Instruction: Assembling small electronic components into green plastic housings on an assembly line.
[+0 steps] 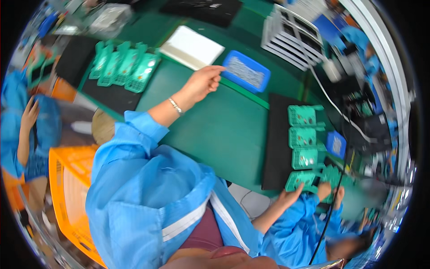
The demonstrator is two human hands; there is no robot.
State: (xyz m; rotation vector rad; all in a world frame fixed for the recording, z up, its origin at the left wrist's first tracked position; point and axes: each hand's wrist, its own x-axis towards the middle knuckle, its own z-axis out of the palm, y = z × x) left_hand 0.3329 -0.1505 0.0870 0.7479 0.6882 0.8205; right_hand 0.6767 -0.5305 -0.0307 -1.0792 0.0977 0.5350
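My left hand (202, 86) is over the bench, right beside a blue tray (228, 62) of small, thin metallic pieces. Its index finger reaches to the tray's rim while the other fingers curl in; whatever they may hold is too small to make out. At the lower right, my right hand (290, 197) grips the near edge of a green plastic housing (299, 180), thumb on top. Several similar green housings (302, 137) lie in a column beyond it on a black mat (278, 143). Small parts inside them are blurred.
More green housings (142, 71) rest on a black mat at the left. A white box (192, 45) adjoins the blue tray; stacked white frames (291, 38) stand behind. A small blue box (336, 144) and a co-worker's hands (324, 191) are at the right. An orange crate (67, 197) is at left.
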